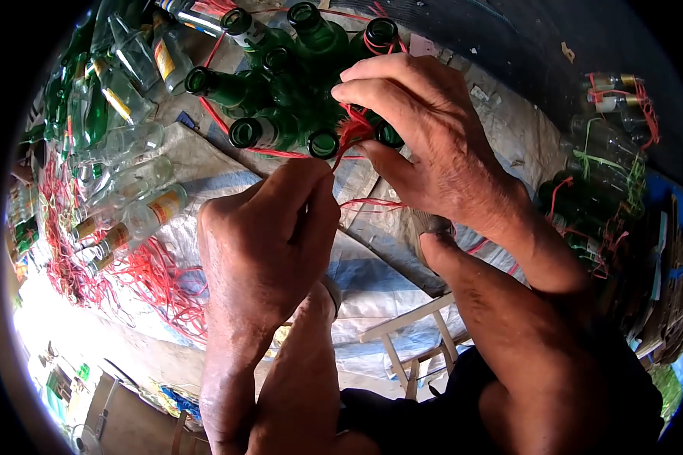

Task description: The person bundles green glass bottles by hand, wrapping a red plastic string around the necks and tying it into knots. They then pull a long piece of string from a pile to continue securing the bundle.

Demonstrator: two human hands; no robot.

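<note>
As both hands met at the near edge of a bundle (284,82) of green bottles, the left hand (254,243) was closed, its thumb and forefinger pinched on the end of a red string (350,130). The string rose from that pinch to a frayed tuft beside the bundle's nearest bottle mouths. The right hand (448,129) reached over the bundle from its right side, partly open, thumb and forefinger well apart with the tuft between them. The thumb tip lay against or just beside the tuft; which of the two could not be told.

The bottles of the bundle stood close together, mouths up, and a red loop (277,153) ran round their outer side. Nearer the person than the bundle, a red strand (372,202) crossed above a white sheet (364,262) with blue stripes. A wooden frame (410,322) stood farther toward the person from the bundle, between the left leg (300,387) and the right leg (508,318).

To the left of the bundle lay many clear bottles (121,95), some with yellow labels, and green ones (95,117) beyond them. A tangled red heap (155,277) was to the left of the bundle and nearer the person. Well to the right of the bundle were more bottles (615,98), bound with red strips, and farther round on that side stood a brown stack (664,280) of flat pieces, too dim to identify.
</note>
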